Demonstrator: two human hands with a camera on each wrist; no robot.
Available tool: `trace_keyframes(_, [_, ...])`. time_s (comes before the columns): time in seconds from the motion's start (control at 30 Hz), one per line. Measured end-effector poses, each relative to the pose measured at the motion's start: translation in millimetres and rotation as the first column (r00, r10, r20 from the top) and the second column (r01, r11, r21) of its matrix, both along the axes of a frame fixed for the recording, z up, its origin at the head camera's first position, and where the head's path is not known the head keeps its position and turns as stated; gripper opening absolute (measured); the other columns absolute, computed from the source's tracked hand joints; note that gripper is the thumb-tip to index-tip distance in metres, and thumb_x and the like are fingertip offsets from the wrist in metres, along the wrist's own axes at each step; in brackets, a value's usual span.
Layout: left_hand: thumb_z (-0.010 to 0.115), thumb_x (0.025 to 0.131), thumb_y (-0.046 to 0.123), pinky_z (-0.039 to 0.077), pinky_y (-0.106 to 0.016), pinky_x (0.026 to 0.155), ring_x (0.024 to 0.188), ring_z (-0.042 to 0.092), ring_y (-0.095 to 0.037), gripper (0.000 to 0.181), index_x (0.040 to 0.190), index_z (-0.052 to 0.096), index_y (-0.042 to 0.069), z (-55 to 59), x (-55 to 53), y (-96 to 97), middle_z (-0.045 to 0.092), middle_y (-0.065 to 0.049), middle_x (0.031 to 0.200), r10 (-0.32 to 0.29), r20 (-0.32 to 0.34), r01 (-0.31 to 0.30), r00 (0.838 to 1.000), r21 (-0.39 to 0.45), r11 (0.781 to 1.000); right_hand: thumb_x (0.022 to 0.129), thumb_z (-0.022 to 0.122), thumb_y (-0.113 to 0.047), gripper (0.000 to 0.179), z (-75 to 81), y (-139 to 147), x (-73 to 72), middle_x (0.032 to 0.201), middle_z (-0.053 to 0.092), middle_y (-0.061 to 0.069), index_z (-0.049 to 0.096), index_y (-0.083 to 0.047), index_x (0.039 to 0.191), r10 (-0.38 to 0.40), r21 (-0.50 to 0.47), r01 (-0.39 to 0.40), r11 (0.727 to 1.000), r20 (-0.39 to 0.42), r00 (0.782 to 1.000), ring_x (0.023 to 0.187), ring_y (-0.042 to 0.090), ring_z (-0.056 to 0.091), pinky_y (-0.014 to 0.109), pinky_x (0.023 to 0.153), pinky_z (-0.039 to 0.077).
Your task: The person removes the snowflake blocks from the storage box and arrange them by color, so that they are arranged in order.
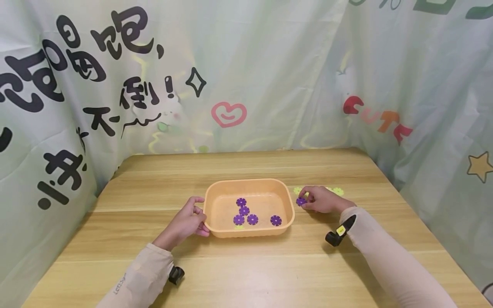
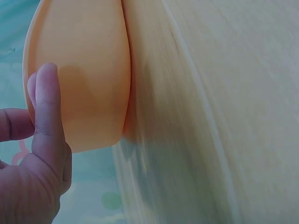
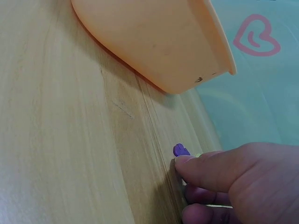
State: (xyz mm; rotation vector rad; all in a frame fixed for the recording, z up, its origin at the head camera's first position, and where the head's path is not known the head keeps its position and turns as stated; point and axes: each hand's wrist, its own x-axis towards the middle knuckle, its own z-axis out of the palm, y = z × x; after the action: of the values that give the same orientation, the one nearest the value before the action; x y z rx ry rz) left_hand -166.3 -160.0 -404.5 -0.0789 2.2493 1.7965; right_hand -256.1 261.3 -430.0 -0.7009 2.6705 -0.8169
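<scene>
A shallow orange plastic basin [image 1: 249,233] stands on the wooden table, several purple snowflake discs [image 1: 252,219] lying on its floor. At its left end my left hand [image 1: 188,220] holds the basin by the rim, the thumb [image 2: 48,107] along the outer wall. Just right of the basin, my right hand [image 1: 321,199] pinches a purple snowflake disc [image 1: 301,201] between thumb and fingertips, close over the table. In the right wrist view only an edge of this disc [image 3: 180,150] shows past the thumb. Yellow-green snowflake discs [image 1: 338,191] lie behind the right hand, partly hidden by it.
A bit of yellow-green [image 1: 239,227] shows at the basin's near inner edge. The wooden table [image 1: 246,265] reaches back to a printed cloth curtain [image 1: 269,85], which also hangs along both sides. Black cameras [image 1: 333,238] are strapped to both wrists.
</scene>
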Motion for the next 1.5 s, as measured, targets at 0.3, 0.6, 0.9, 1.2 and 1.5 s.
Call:
trace_keyframes(0.3, [0.047, 0.089, -0.01, 0.061, -0.04, 0.06, 0.064, 0.062, -0.027, 0.055, 0.14, 0.029, 0.002, -1.3, -0.4, 0.1, 0.042, -0.02, 0.101, 0.004, -0.003, -0.004, 1.0, 0.001, 1.0, 0.089, 0.069, -0.012, 0.031, 6.9, -4, -0.7, 0.078, 0.059, 0.003, 0.059, -0.001, 0.116, -0.001, -0.005, 0.002, 1.0, 0.024, 1.0, 0.063, 0.015, 0.057, 0.029, 0.054, 0.052])
trace_keyframes(0.6, [0.048, 0.089, -0.009, 0.061, -0.04, 0.059, 0.065, 0.061, -0.027, 0.055, 0.14, 0.029, 0.001, 0.0, -0.5, -0.4, 0.042, -0.02, 0.101, 0.005, 0.002, -0.005, 1.0, -0.001, 1.0, 0.09, 0.066, -0.012, 0.03, 17.4, -8, -3.9, 0.078, 0.062, -0.002, 0.059, 0.0, 0.117, 0.036, 0.02, -0.036, 0.999, -0.043, 0.998, 0.069, 0.013, 0.058, 0.029, 0.06, 0.051])
trace_keyframes(0.9, [0.047, 0.09, -0.009, 0.061, -0.039, 0.059, 0.065, 0.061, -0.027, 0.053, 0.139, 0.03, 0.001, -0.6, -0.6, 0.5, 0.042, -0.02, 0.101, 0.013, 0.0, -0.013, 1.0, -0.007, 1.0, 0.09, 0.066, -0.007, 0.03, 31.4, -16, -7.9, 0.077, 0.062, -0.002, 0.058, 0.003, 0.118, 0.087, -0.002, -0.088, 0.996, -0.11, 0.99, 0.067, 0.012, 0.059, 0.031, 0.062, 0.052])
trace_keyframes(1.2, [0.048, 0.091, -0.008, 0.061, -0.039, 0.06, 0.065, 0.062, -0.028, 0.053, 0.139, 0.03, 0.003, -2.9, -1.7, 0.0, 0.043, -0.02, 0.101, 0.017, 0.009, -0.017, 1.0, -0.016, 1.0, 0.088, 0.065, -0.003, 0.032, 47.5, -28, -11.1, 0.077, 0.06, -0.002, 0.056, 0.003, 0.118, 0.136, -0.054, -0.144, 0.988, -0.135, 0.981, 0.069, 0.013, 0.06, 0.032, 0.066, 0.055])
trace_keyframes(1.5, [0.048, 0.091, -0.008, 0.061, -0.04, 0.06, 0.065, 0.062, -0.027, 0.053, 0.14, 0.029, 0.002, -1.2, -0.6, 0.2, 0.043, -0.019, 0.1, 0.01, 0.01, -0.01, 1.0, 0.0, 1.0, 0.089, 0.06, 0.0, 0.031, 61.7, -45, -10.8, 0.082, 0.061, 0.0, 0.056, 0.003, 0.12, 0.171, -0.071, -0.182, 0.981, -0.138, 0.975, 0.072, 0.014, 0.062, 0.03, 0.065, 0.054])
